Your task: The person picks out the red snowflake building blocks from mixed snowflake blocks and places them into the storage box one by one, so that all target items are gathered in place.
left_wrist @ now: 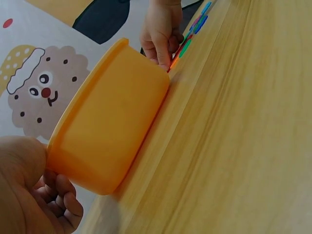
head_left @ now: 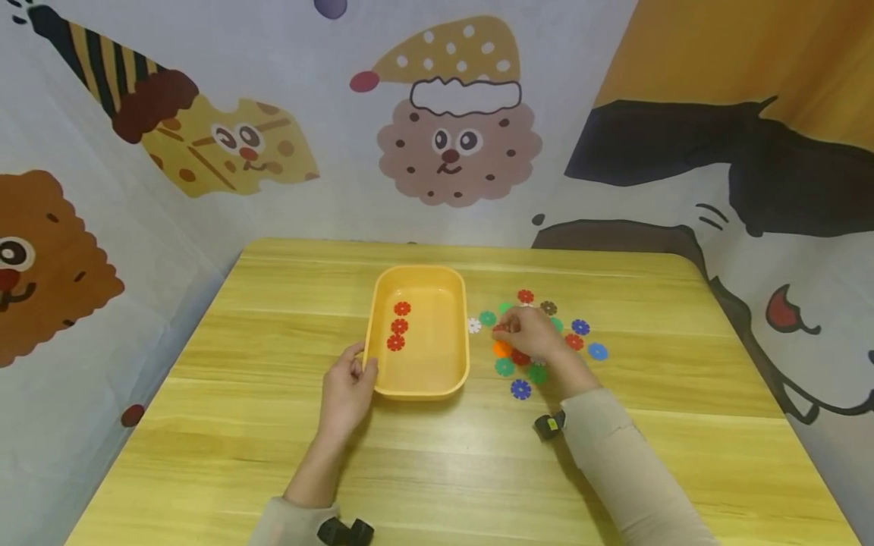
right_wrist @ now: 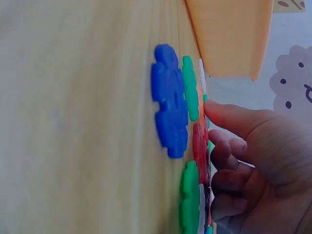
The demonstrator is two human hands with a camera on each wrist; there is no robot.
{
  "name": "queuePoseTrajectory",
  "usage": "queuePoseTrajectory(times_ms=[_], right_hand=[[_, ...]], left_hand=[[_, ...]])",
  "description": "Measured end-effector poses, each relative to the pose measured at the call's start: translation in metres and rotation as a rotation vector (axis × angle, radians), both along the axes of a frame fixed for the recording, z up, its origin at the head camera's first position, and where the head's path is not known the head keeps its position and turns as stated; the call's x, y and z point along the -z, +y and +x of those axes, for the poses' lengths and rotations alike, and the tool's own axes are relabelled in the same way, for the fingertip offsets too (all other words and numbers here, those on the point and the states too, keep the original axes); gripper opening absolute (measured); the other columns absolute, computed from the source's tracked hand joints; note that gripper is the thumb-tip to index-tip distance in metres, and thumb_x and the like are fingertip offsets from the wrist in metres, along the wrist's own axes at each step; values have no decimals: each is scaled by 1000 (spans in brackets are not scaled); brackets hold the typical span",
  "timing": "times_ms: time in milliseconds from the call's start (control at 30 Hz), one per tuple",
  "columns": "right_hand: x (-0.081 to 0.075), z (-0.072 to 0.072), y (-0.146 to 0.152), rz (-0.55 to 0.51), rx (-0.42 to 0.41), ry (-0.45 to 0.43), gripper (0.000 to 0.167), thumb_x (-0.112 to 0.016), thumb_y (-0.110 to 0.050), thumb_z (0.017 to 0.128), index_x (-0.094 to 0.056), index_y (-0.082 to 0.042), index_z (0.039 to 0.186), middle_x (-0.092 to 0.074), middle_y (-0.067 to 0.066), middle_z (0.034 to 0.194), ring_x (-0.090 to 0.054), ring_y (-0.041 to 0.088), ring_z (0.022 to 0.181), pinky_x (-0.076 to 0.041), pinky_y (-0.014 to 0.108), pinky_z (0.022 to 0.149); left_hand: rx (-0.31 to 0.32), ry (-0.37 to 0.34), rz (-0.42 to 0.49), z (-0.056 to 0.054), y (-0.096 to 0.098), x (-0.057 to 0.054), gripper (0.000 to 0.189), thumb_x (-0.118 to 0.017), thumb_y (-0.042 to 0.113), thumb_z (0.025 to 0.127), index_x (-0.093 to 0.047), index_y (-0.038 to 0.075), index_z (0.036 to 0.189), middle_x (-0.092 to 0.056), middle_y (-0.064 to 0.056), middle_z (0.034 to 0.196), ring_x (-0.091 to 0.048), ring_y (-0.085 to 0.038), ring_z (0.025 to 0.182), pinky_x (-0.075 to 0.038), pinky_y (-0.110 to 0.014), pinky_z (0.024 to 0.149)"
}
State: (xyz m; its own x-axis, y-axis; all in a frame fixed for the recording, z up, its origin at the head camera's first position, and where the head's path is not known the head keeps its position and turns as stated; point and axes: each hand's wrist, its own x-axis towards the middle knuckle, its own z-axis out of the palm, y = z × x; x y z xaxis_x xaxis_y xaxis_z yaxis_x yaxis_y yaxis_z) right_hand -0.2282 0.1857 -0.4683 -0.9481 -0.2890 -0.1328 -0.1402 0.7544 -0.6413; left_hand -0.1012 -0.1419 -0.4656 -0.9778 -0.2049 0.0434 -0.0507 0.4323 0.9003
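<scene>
A yellow plastic tray [head_left: 418, 379] stands on the table with three red snowflake discs [head_left: 399, 326] in a short column inside it. My left hand [head_left: 348, 390] grips its left rim, thumb on top and the other fingers curled below, as the left wrist view shows. To the right, my right hand [head_left: 536, 334] reaches into a loose spread of coloured snowflake discs. Its thumb and fingertips pinch a red snowflake disc [head_left: 500, 331], partly hidden by the fingers. Close by lie an orange disc [head_left: 501, 349] and a green disc [right_wrist: 190, 87].
Blue discs [head_left: 521, 390] and a light-blue disc [head_left: 598, 351] lie at the spread's edges. Near the tray's right wall is a white disc [head_left: 474, 325]. The wooden table [head_left: 437, 470] ends at a cartoon-printed cloth [head_left: 293, 212] behind. Black straps sit on both wrists.
</scene>
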Motion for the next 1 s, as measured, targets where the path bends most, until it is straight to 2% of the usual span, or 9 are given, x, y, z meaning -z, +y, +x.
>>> queuePoseTrajectory(times_ms=[267,367,567,800,1000], right_hand=[[-2,2,0,85,52,3,44,-78,-40,88,-69,-4,110,-66,9,97,-61,25,85,-54,38,74],[-3,2,-1,95,60,-5,45,-80,-41,87,-69,-4,109,-66,8,96,-61,24,84,-54,37,74],[-4,1,-3,64,56,-7,39,-80,-34,88,-66,-4,106,-60,8,88,-55,23,76,-49,33,67],[-5,1,-6,2,16,-13,33,-79,-26,90,-59,-7,109,-63,11,102,-58,26,88,-53,39,79],[-4,1,-7,-32,-34,-36,36,-76,-22,93,-54,-8,117,-66,13,105,-61,25,85,-55,37,75]], left_hand=[[1,1,-2,0,1,1,42,-61,9,100,-54,-8,138,-48,-4,66,-40,-10,50,-33,-21,43],[-5,5,7,0,0,1,43,-61,10,100,-54,-7,138,-48,-4,66,-40,-11,51,-33,-20,43],[-3,13,12,0,0,2,43,-62,11,100,-54,-7,138,-48,-4,67,-40,-11,52,-33,-20,43],[-6,12,8,0,0,3,43,-62,10,99,-54,-6,138,-47,-3,66,-39,-10,50,-33,-20,43],[-9,14,2,0,0,2,41,-62,10,99,-56,-5,137,-47,-4,66,-39,-10,51,-33,-21,43]])
